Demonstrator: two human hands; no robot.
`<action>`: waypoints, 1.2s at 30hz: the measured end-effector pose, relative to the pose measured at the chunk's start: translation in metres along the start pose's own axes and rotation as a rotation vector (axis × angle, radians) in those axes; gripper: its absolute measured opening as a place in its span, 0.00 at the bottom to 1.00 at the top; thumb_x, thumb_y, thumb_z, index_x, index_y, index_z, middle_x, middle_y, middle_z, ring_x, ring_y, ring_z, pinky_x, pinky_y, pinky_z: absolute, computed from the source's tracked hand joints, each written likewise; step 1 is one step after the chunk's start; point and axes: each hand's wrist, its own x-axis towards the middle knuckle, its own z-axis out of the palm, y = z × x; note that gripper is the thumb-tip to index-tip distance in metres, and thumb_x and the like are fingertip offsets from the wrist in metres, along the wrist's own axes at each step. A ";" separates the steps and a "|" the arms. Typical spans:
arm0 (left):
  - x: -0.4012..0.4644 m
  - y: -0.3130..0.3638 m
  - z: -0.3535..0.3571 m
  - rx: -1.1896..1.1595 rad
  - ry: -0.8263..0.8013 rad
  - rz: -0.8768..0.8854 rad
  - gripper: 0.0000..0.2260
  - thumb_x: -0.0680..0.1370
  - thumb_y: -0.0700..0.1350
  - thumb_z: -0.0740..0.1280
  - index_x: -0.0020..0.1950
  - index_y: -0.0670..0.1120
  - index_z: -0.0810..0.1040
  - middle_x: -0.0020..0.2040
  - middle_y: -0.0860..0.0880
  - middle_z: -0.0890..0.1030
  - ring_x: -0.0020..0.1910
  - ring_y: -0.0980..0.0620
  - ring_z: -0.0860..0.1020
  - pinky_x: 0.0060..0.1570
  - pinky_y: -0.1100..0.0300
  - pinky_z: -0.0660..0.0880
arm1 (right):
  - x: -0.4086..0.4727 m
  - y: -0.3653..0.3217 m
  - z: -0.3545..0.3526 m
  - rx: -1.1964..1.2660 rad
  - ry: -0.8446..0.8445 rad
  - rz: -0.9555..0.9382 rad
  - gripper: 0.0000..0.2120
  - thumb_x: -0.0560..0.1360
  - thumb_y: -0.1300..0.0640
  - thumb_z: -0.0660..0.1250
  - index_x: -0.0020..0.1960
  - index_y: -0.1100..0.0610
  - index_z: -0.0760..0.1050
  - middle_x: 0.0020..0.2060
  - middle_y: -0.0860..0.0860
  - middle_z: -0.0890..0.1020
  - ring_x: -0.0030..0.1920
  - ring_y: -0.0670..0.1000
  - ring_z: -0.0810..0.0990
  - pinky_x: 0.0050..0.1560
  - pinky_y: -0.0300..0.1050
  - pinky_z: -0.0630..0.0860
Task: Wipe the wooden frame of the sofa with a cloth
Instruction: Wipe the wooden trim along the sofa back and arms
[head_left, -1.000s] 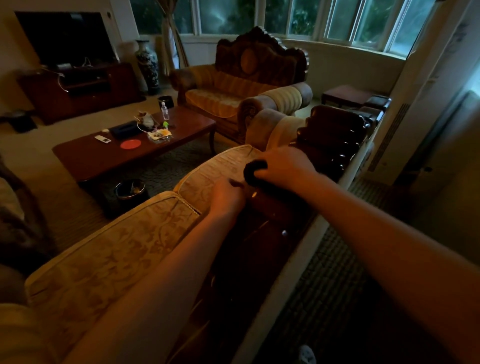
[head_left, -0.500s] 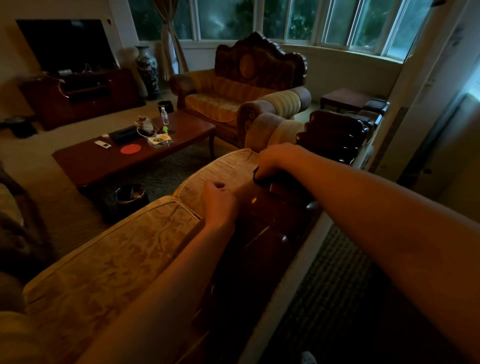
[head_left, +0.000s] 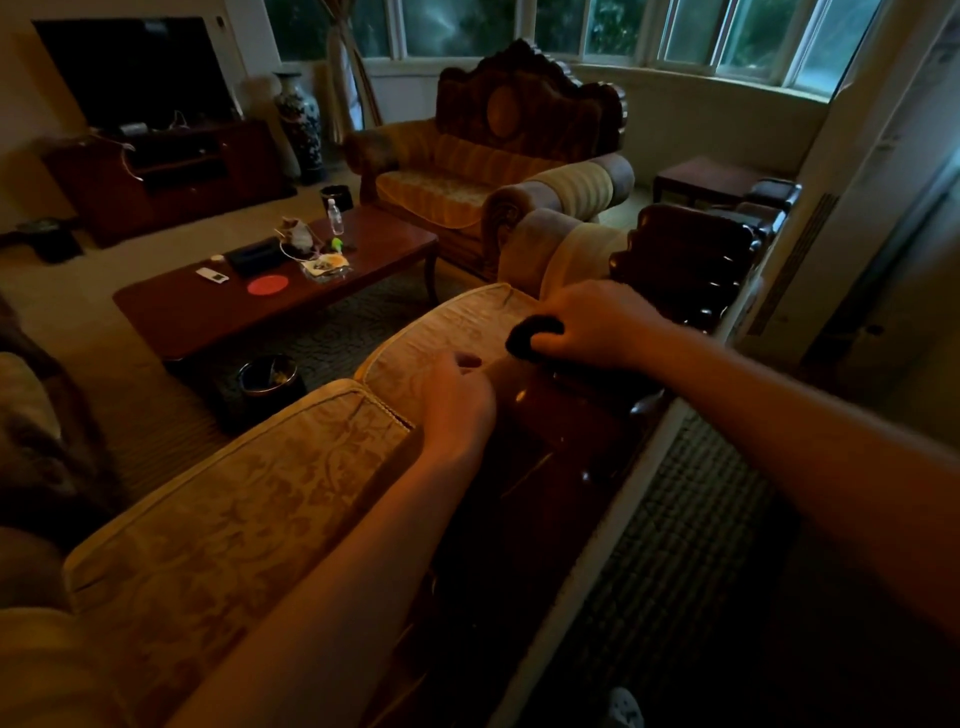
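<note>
In the head view, the right hand (head_left: 597, 325) grips a dark cloth (head_left: 532, 332) and presses it on the glossy wooden frame (head_left: 561, 431) along the sofa's back. The left hand (head_left: 457, 402) rests at the cushion (head_left: 234, 499) edge beside the frame, fingers curled, holding nothing visible. A table (head_left: 208, 312) stands beyond.
</note>
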 end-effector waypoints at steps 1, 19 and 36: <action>0.000 0.001 0.002 0.052 -0.040 0.035 0.09 0.74 0.36 0.58 0.50 0.47 0.74 0.45 0.44 0.78 0.42 0.48 0.77 0.38 0.56 0.73 | -0.013 -0.005 0.007 -0.009 0.128 -0.030 0.13 0.73 0.42 0.62 0.44 0.50 0.78 0.42 0.49 0.81 0.44 0.51 0.79 0.42 0.44 0.72; -0.017 0.007 0.025 0.852 -0.417 0.613 0.23 0.81 0.56 0.51 0.76 0.62 0.50 0.72 0.44 0.66 0.69 0.45 0.66 0.64 0.52 0.64 | -0.137 -0.110 0.148 1.096 1.159 0.508 0.22 0.76 0.53 0.59 0.70 0.48 0.64 0.69 0.48 0.66 0.71 0.50 0.63 0.70 0.37 0.60; -0.022 0.012 0.023 0.862 -0.430 0.563 0.22 0.82 0.54 0.49 0.76 0.61 0.50 0.69 0.42 0.70 0.66 0.43 0.69 0.59 0.51 0.66 | -0.140 -0.114 0.142 1.013 1.137 0.409 0.21 0.77 0.59 0.58 0.70 0.57 0.64 0.67 0.55 0.69 0.70 0.45 0.66 0.68 0.35 0.62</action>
